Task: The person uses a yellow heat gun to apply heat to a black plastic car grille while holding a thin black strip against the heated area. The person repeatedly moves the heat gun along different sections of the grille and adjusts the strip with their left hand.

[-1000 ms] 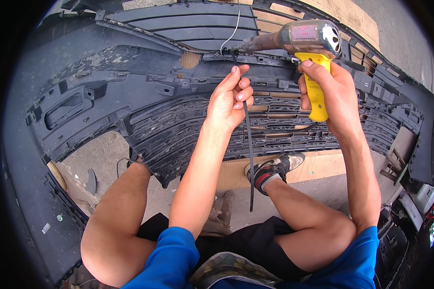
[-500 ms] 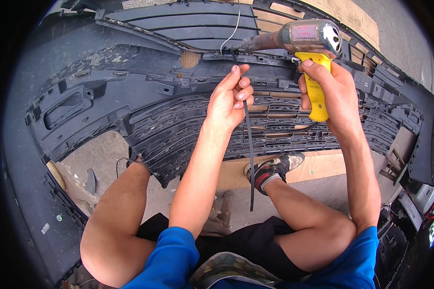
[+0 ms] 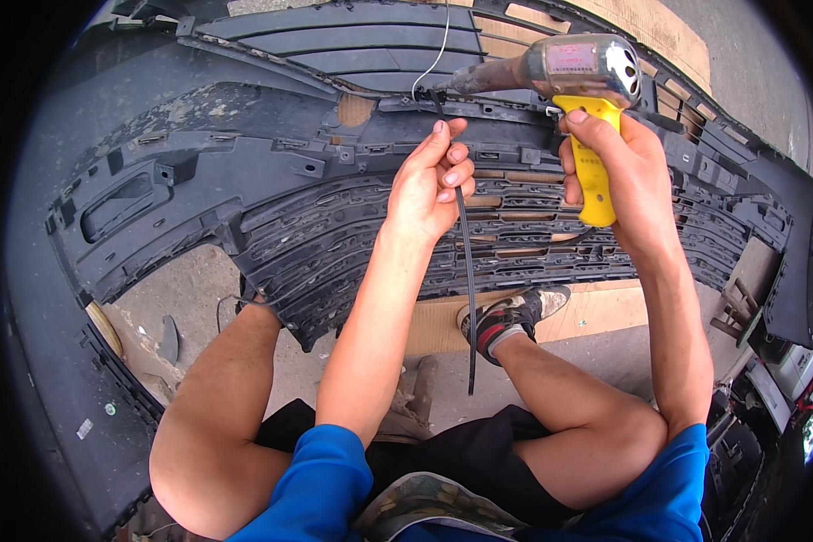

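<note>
My left hand (image 3: 429,185) is closed on a thin black plastic rod (image 3: 469,307) whose upper end meets the dark plastic bumper (image 3: 167,108). My right hand (image 3: 619,167) grips the yellow handle of a metal hot-air gun (image 3: 578,68). The gun points left, its nozzle (image 3: 461,83) at the rod's upper end, where the exact contact is too small to make out. A white wire (image 3: 438,54) curves down to that same spot. Slatted black grille sections (image 3: 533,266) lie below my hands.
Cardboard (image 3: 605,303) lies under the bumper on the concrete floor (image 3: 181,280). My bent legs and one shoe (image 3: 515,321) are below the grille. Wooden slats (image 3: 736,307) and more dark parts stand at the right. A loose dark fragment (image 3: 172,339) lies at the lower left.
My left hand and the black rod have crept very slightly upward. The hot-air gun and my right hand stay practically still.
</note>
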The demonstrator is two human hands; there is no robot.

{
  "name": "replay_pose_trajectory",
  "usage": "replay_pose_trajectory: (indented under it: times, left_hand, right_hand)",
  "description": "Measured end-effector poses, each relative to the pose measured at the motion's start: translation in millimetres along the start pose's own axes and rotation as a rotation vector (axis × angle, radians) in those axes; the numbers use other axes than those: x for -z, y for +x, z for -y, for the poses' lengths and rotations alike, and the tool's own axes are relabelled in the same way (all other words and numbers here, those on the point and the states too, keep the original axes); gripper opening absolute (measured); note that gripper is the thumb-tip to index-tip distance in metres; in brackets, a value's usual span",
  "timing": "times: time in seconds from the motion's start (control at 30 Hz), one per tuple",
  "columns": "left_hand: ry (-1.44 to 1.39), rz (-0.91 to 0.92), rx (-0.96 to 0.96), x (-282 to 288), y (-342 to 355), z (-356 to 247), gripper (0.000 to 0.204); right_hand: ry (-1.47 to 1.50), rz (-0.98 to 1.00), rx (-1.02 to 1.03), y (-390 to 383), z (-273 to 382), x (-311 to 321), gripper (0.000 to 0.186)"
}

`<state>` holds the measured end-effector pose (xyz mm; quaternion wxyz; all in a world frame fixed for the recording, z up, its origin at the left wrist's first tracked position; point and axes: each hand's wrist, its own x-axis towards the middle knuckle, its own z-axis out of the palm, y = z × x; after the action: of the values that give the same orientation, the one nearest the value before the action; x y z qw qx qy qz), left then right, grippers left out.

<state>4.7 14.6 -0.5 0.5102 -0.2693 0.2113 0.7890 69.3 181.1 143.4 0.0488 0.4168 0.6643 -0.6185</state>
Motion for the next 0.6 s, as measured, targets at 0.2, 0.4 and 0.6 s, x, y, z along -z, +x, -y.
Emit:
replay_pose_trajectory:
  times: [0.2,0.4,0.6]
  left_hand:
    - [-0.005,-0.004,0.003,0.7,1.1,-0.6,0.028]
    - [-0.009,-0.013,0.003,-0.5,1.6,-0.9,0.028]
    - [-0.007,-0.011,0.002,-0.3,2.4,-1.0,0.028]
  right_hand:
    - [0.010,0.002,-0.001,0.1,0.2,-0.6,0.034]
    - [0.012,0.000,0.010,0.2,0.3,-0.9,0.033]
    - [0.009,-0.001,0.007,-0.4,1.4,-1.7,0.032]
